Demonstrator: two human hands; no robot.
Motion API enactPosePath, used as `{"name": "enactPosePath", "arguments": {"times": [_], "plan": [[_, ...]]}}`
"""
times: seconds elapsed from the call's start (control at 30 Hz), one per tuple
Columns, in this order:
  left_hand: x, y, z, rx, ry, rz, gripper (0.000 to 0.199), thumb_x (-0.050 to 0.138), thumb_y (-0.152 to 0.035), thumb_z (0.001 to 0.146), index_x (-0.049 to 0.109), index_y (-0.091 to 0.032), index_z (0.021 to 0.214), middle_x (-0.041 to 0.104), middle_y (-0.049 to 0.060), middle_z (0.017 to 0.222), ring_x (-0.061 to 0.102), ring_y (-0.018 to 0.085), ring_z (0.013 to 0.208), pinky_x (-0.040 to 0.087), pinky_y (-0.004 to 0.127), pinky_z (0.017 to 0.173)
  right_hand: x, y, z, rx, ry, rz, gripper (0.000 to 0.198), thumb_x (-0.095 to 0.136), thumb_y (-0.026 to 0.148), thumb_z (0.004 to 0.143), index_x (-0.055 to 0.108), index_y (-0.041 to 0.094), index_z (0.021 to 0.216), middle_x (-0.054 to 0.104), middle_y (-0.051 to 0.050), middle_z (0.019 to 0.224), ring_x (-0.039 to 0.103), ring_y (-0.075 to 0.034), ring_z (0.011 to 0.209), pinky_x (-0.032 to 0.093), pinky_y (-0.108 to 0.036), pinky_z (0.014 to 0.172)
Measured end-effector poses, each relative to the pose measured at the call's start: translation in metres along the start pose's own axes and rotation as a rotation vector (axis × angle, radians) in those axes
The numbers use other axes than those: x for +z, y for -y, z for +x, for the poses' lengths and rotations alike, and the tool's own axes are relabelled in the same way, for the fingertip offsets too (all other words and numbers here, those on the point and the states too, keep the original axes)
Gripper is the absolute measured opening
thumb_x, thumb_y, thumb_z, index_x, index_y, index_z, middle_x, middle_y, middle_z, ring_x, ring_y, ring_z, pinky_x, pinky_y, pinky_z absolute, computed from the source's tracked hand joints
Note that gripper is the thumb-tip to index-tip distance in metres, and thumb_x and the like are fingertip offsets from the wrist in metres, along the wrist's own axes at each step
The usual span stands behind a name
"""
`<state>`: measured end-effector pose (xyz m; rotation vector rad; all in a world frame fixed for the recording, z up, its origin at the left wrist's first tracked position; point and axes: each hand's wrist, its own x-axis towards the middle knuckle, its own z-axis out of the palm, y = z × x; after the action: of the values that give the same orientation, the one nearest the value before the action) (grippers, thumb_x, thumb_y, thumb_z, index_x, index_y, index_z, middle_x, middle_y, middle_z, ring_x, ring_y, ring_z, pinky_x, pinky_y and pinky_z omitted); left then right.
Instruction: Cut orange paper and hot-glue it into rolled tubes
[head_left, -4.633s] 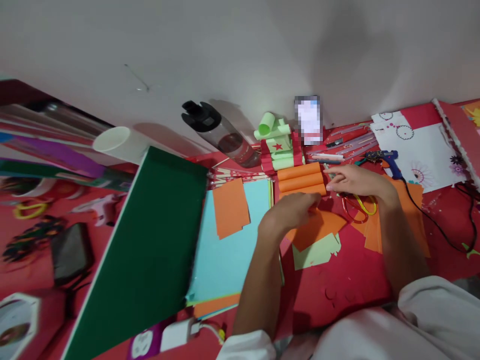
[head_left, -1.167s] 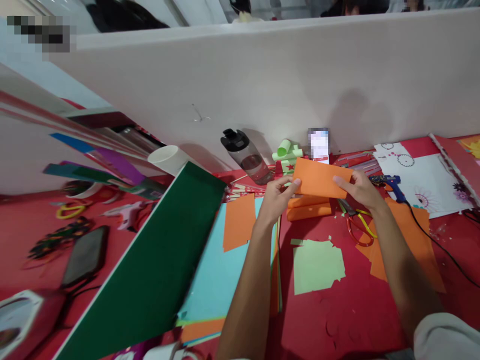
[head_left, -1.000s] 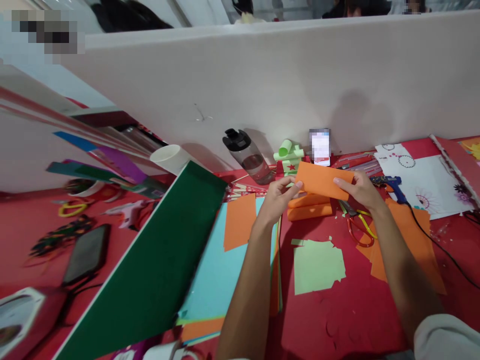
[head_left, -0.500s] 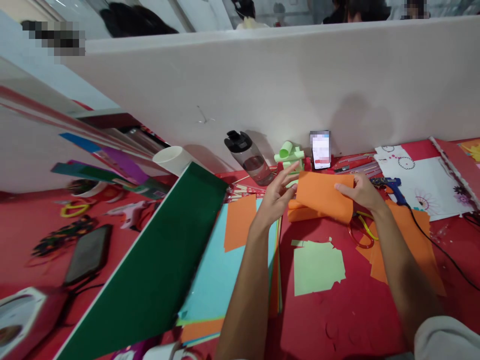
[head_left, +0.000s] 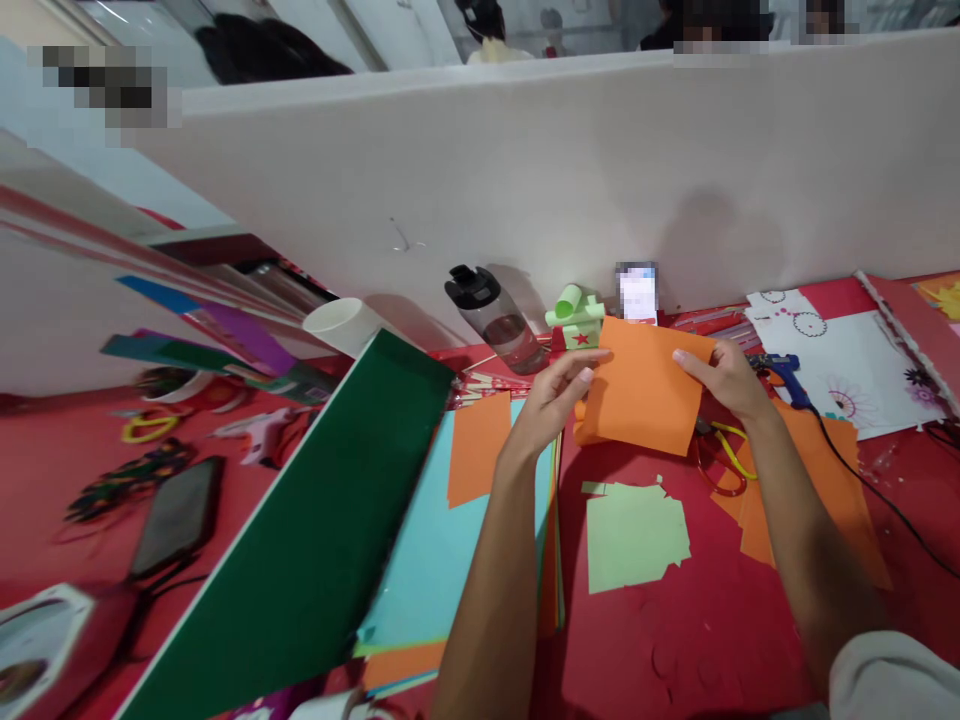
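Note:
A piece of orange paper (head_left: 649, 400) is held up in front of me, fairly flat and slightly tilted. My right hand (head_left: 726, 380) pinches its right upper edge, thumb on the near face. At the left edge, my left hand (head_left: 551, 400) has its index finger over the paper and its thumb close beside it. Another orange piece, rolled or folded (head_left: 589, 432), shows partly behind the sheet's lower left. Scissors with yellow and red handles (head_left: 731, 455) lie under my right wrist. Light green paper with ragged edges (head_left: 637, 537) rests on the red table below.
A green board (head_left: 300, 560) slants beside stacked blue paper (head_left: 420, 560). Behind stand a water bottle (head_left: 502, 325), a green paper model (head_left: 576, 318) and a phone (head_left: 637, 292). A blue glue gun (head_left: 787, 375) and orange sheets (head_left: 817, 480) lie at right, its cord trailing over them.
The orange paper has been opened out from a bent shape into a flatter sheet and raised a little. My left fingers have come down from spread onto its left edge.

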<state>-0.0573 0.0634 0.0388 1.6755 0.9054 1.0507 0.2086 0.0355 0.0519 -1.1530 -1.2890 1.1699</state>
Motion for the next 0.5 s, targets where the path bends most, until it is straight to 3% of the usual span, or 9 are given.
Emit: {"name": "enactPosePath", "arguments": {"times": [0.13,0.23,0.37,0.5], "plan": [[0.002,0.000,0.001,-0.008,0.020,0.019,0.032,0.074,-0.042,0.091,0.072,-0.024,0.117,0.069,0.003,0.088,0.058,0.012,0.064,0.046,0.023,0.055,0.001,-0.001,0.003,-0.021,-0.011,-0.043,0.042,0.078,0.058,0.081,0.078,0.019,0.094,0.079,-0.008,0.094,0.074,-0.027,0.088,0.061,-0.035,0.070],[0.005,0.001,0.003,-0.029,-0.073,-0.032,0.036,0.076,-0.041,0.089,0.067,-0.025,0.120,0.068,0.002,0.095,0.049,0.005,0.047,0.039,0.021,0.042,0.001,0.001,0.003,-0.054,-0.002,-0.078,0.044,0.078,0.059,0.082,0.077,0.019,0.102,0.077,-0.005,0.089,0.066,-0.018,0.065,0.054,-0.029,0.056],[0.008,0.001,0.004,-0.002,-0.205,-0.096,0.062,0.078,-0.045,0.087,0.050,-0.032,0.141,0.067,0.001,0.100,0.062,0.008,0.050,0.048,0.021,0.043,0.001,0.008,-0.001,-0.038,0.024,-0.112,0.040,0.077,0.057,0.083,0.073,0.021,0.098,0.074,-0.002,0.088,0.049,-0.008,0.043,0.038,-0.025,0.040],[0.011,-0.002,0.003,0.039,-0.244,-0.076,0.075,0.071,-0.051,0.092,0.032,-0.034,0.154,0.070,0.002,0.098,0.072,0.014,0.063,0.058,0.025,0.056,0.002,0.011,-0.003,-0.075,0.011,-0.110,0.039,0.078,0.058,0.082,0.065,0.021,0.080,0.070,-0.001,0.079,0.065,-0.015,0.054,0.047,-0.027,0.050]]}}
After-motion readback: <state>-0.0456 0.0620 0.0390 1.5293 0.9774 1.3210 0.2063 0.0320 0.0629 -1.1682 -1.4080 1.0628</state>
